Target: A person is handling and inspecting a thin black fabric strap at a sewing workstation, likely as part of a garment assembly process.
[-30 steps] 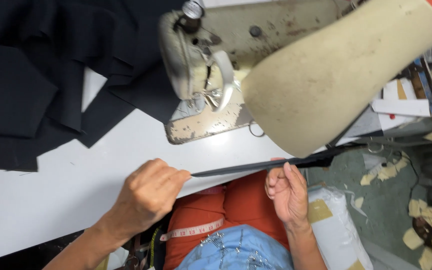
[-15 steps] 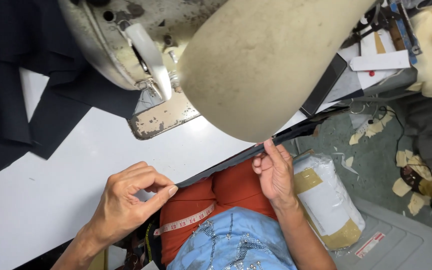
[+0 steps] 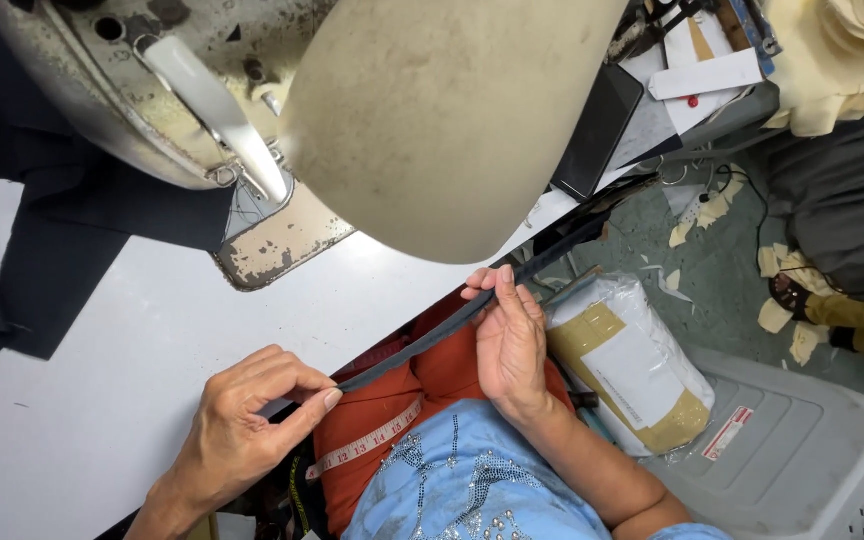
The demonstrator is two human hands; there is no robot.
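Head view, strip: a narrow dark fabric strip [image 3: 452, 325] was held taut above the lap, off the white table [image 3: 102, 400].
Left hand [image 3: 242, 430]: its fingers were pinched shut on the strip's near end.
Right hand [image 3: 510, 335]: its fingers were closed on the strip further along.
Progress: nothing was fed under the sewing machine [image 3: 252, 120]; the strip appeared unsewn.

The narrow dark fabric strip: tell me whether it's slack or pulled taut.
Taut: the narrow dark fabric strip runs straight between the left hand pinching its end and the right hand.
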